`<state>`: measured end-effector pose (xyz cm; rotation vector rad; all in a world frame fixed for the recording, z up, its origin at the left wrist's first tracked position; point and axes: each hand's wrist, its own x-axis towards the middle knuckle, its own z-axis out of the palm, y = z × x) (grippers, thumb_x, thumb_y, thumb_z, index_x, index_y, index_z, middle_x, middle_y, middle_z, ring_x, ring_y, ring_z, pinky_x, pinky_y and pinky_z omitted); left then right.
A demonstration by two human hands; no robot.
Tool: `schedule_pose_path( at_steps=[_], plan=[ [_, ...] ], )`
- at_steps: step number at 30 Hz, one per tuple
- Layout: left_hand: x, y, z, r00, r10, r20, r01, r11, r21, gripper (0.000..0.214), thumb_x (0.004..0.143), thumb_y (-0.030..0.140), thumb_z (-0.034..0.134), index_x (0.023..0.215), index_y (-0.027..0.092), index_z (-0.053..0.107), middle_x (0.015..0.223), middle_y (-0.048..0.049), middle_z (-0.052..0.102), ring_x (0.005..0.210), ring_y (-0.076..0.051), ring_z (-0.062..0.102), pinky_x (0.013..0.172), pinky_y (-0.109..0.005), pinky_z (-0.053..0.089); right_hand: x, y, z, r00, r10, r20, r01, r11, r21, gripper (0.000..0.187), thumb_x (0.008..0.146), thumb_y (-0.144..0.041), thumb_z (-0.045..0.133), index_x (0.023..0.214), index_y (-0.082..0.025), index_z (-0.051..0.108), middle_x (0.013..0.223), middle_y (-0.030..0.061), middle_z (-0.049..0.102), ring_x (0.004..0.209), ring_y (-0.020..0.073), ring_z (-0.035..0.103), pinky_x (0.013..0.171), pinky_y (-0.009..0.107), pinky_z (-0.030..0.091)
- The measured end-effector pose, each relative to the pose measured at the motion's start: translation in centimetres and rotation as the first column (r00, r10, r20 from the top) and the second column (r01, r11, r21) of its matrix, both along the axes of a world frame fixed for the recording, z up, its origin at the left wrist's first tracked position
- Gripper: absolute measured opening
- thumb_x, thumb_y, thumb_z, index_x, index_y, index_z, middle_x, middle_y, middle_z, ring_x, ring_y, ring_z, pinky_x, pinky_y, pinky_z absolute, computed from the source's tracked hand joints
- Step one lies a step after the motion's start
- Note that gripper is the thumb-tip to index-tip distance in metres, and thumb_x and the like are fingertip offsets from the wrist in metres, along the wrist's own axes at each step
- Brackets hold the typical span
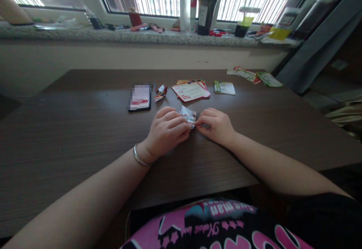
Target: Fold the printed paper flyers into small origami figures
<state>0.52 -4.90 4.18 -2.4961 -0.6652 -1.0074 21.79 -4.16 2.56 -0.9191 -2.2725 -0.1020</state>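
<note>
Between my hands, just above the table, is a small crinkled silvery wrapper (187,114) with faint reddish print. My left hand (169,130), a metal bangle at its wrist, curls its fingers around the wrapper's left and lower side. At the wrapper's right edge, my right hand (215,126) pinches it between thumb and forefinger. The left fingers hide part of the wrapper, so I cannot tell whether anything is inside. Beyond the left hand lies a crumpled red and brown wrapper (161,92).
A phone (140,97) lies left of the crumpled wrapper on the dark wooden table (85,136). Printed cards (190,90) and a green-white packet (224,87) lie behind my hands. More packets (247,75) are at the back right. Bottles and cups (207,11) line the windowsill.
</note>
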Motion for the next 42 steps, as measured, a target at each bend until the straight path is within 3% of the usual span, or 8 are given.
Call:
schedule_pose_path(
  at_steps=[9, 17, 22, 26, 30, 33, 37, 42],
  plan=[
    [-0.4, 0.2, -0.2, 1.0, -0.02, 0.007, 0.02, 1.0, -0.014, 0.004, 0.085, 0.024, 0.063, 0.083, 0.027, 0.063, 0.083, 0.0067, 0.072, 0.077, -0.013, 0.06, 0.092, -0.034, 0.043, 0.1, -0.2, 0.3, 0.999, -0.038, 0.003, 0.038, 0.999, 0.009, 0.015, 0.083, -0.023, 0.059, 0.07, -0.019, 0.065, 0.073, 0.0023, 0.063, 0.069, 0.0141, 0.058, 0.063, 0.026, 0.044],
    [-2.1, 1.2, -0.1, 0.999, 0.04, -0.021, -0.042, 0.997, -0.067, 0.006, 0.088, 0.027, 0.061, 0.089, 0.027, 0.067, 0.088, 0.0028, 0.072, 0.08, -0.014, 0.06, 0.091, -0.036, 0.044, 0.9, 0.5, -0.4, 0.996, -0.08, -0.033, 0.08, 0.997, -0.006, 0.013, 0.081, -0.023, 0.063, 0.069, -0.02, 0.067, 0.074, 0.0021, 0.065, 0.069, 0.0144, 0.06, 0.062, 0.025, 0.045],
    [-2.4, 1.7, -0.5, 0.995, 0.089, -0.038, -0.093, 0.989, -0.117, 0.01, 0.09, 0.027, 0.058, 0.087, 0.026, 0.068, 0.088, 0.0001, 0.071, 0.081, -0.016, 0.058, 0.079, -0.033, 0.044, 1.0, 0.6, -0.8, 1.0, -0.027, -0.005, 0.026, 0.997, -0.077, 0.013, 0.086, -0.03, 0.063, 0.079, -0.022, 0.071, 0.081, 0.0024, 0.067, 0.077, 0.0154, 0.062, 0.068, 0.027, 0.048],
    [-2.4, 1.8, -0.7, 0.993, 0.103, -0.048, -0.108, 0.987, -0.116, 0.013, 0.09, 0.024, 0.058, 0.093, 0.029, 0.07, 0.091, -0.0007, 0.069, 0.086, -0.018, 0.057, 0.081, -0.035, 0.045, 1.2, 0.8, -0.7, 0.999, -0.013, -0.051, 0.008, 0.996, -0.09, 0.011, 0.086, -0.03, 0.063, 0.082, -0.023, 0.071, 0.082, 0.0023, 0.067, 0.08, 0.0163, 0.061, 0.072, 0.031, 0.049],
    [-2.5, 2.0, -1.0, 0.995, 0.096, 0.013, -0.094, 0.99, -0.109, 0.01, 0.086, 0.024, 0.064, 0.091, 0.03, 0.071, 0.104, -0.0036, 0.065, 0.095, -0.019, 0.058, 0.087, -0.038, 0.047, 1.4, 1.1, -0.4, 0.99, -0.04, -0.137, 0.038, 0.999, -0.018, 0.008, 0.085, -0.027, 0.064, 0.089, -0.023, 0.069, 0.092, 0.0043, 0.068, 0.09, 0.0196, 0.06, 0.083, 0.039, 0.049],
    [-2.5, 2.1, -1.2, 0.996, 0.074, 0.051, -0.066, 0.987, -0.146, 0.013, 0.085, 0.022, 0.065, 0.093, 0.029, 0.071, 0.118, -0.0056, 0.06, 0.107, -0.021, 0.056, 0.092, -0.042, 0.048, 1.6, 1.3, -0.3, 0.983, -0.073, -0.166, 0.076, 0.997, 0.008, 0.024, 0.083, -0.025, 0.065, 0.107, -0.027, 0.066, 0.114, 0.0065, 0.066, 0.109, 0.0241, 0.057, 0.096, 0.049, 0.045],
    [-2.5, 1.9, -1.2, 0.994, -0.021, 0.105, 0.046, 0.969, -0.244, 0.018, 0.087, 0.013, 0.059, 0.094, 0.025, 0.07, 0.12, -0.0064, 0.058, 0.108, -0.019, 0.058, 0.092, -0.039, 0.052, 1.7, 1.4, -0.7, 0.984, -0.119, -0.131, 0.112, 0.992, -0.056, 0.056, 0.079, -0.026, 0.068, 0.132, -0.027, 0.051, 0.138, 0.0104, 0.051, 0.128, 0.0304, 0.045, 0.106, 0.057, 0.036],
    [-2.3, 1.6, -1.1, 0.993, -0.068, 0.099, 0.092, 0.962, -0.259, 0.02, 0.085, 0.007, 0.057, 0.093, 0.022, 0.068, 0.12, -0.0073, 0.059, 0.112, -0.019, 0.058, 0.095, -0.038, 0.052, 1.6, 1.7, -1.3, 0.983, -0.113, -0.148, 0.09, 0.984, -0.155, 0.07, 0.077, -0.025, 0.07, 0.14, -0.027, 0.041, 0.138, 0.0134, 0.048, 0.128, 0.0318, 0.044, 0.103, 0.056, 0.041]
  ],
)
